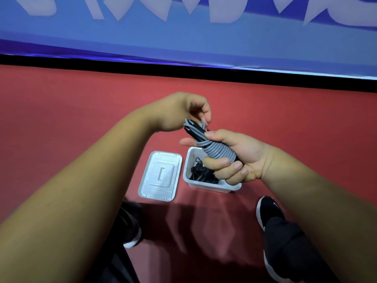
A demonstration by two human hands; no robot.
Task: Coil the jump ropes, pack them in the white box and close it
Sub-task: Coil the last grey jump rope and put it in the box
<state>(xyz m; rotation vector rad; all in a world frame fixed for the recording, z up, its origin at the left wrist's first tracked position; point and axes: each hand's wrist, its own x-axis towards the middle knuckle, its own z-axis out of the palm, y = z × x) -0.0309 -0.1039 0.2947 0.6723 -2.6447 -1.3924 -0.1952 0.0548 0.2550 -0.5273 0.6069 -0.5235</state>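
Above the white box [210, 185], gripped in the right hand [234, 158]: grey jump rope [216, 149], wound tight round black handles. Long axis tilted, lower end over the box, upper end up and toward the lid's side. Right fingers curled round the lower half. Left hand [187, 113] at the upper tip, fingertips pinching there, probably the loose end. Box directly beneath the right hand, the nearer one.

Counted: two ropes, one grey, one black rope [201, 172] inside the box; one box; one lid [160, 175], flat just beside the box.
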